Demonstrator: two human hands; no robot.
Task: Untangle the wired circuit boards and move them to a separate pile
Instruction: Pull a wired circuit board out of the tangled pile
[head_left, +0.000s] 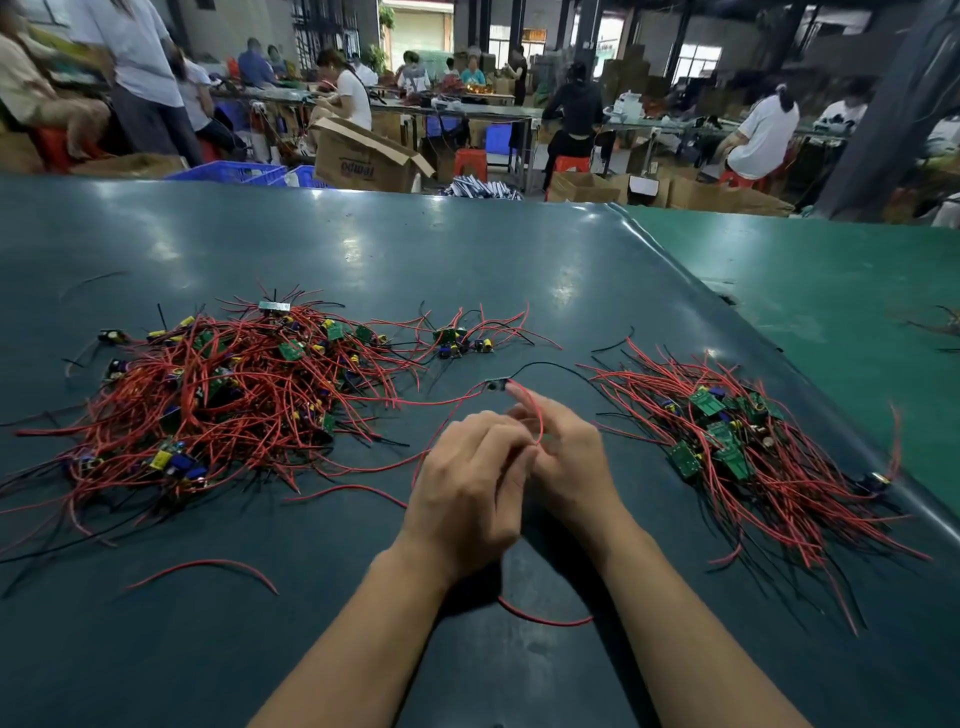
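Together, both hands, left (470, 483) and right (563, 457), curl around one red wire (540, 415)

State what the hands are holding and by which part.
Both the left hand and the right hand pinch a red wire where the fingers meet. Whether a circuit board hangs on it cannot be told.

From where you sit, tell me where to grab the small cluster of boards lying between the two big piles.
Take the small cluster by its green boards at the middle, from above. The red wires fan outward and would only trail, while the boards sit bunched together, clear of the big pile.
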